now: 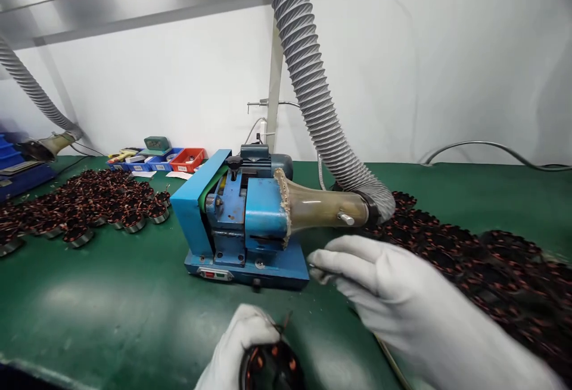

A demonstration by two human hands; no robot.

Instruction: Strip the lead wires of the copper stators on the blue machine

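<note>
Head view shows the left hand (239, 348) in a white glove, its grip closed around a wound stator (270, 369) low at the frame's bottom edge, above the green surface (111, 306). The right hand (379, 292), also gloved, is spread flat with nothing in it, fingers pointing at the blue machine (243, 223) and its clear suction funnel (322, 206). Loose copper leads on the stator could snag the glove, and a fingertip close to the machine's opening risks being caught. Stators piled at right (482, 259) could be knocked by the sleeve
</note>
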